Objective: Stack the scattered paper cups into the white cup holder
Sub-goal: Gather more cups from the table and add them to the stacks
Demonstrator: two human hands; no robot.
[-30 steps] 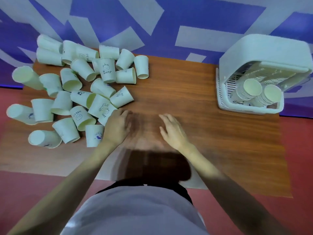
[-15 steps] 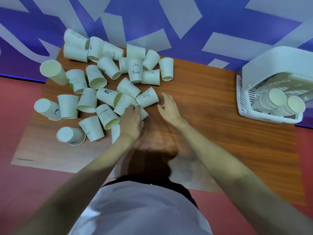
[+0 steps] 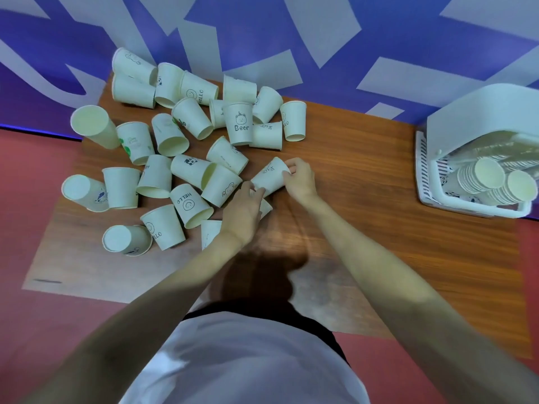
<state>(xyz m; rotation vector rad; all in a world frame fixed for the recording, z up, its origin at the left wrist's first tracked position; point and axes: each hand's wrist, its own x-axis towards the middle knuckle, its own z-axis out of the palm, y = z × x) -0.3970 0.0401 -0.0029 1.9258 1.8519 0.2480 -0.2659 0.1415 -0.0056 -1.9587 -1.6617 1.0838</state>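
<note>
Many paper cups (image 3: 186, 147) lie scattered on the left half of the wooden table (image 3: 364, 182), most of them on their side and a few upside down. They are pale cream-white, with small black drawings and words: one upright-looking cup near the upper middle shows a bear face and the word "Bear" (image 3: 240, 123), others show "HELLO" with a smiley (image 3: 189, 204), and one has a green print (image 3: 134, 142).

Near the centre of the frame the right hand (image 3: 299, 180) holds one lying cup (image 3: 269, 177) at its closed bottom end, with the fingers curled around it. The left hand (image 3: 243, 208) touches the open rim side of the same cup, and its fingers are bent over another cup (image 3: 265, 207) that is mostly hidden below it; I cannot tell if it really grips this one.

At the right edge of the frame stands the white cup holder (image 3: 478, 112), a plastic box with a slotted basket part. Inside it two stacks of nested cups (image 3: 495, 182) lean toward the camera, side by side.
</note>
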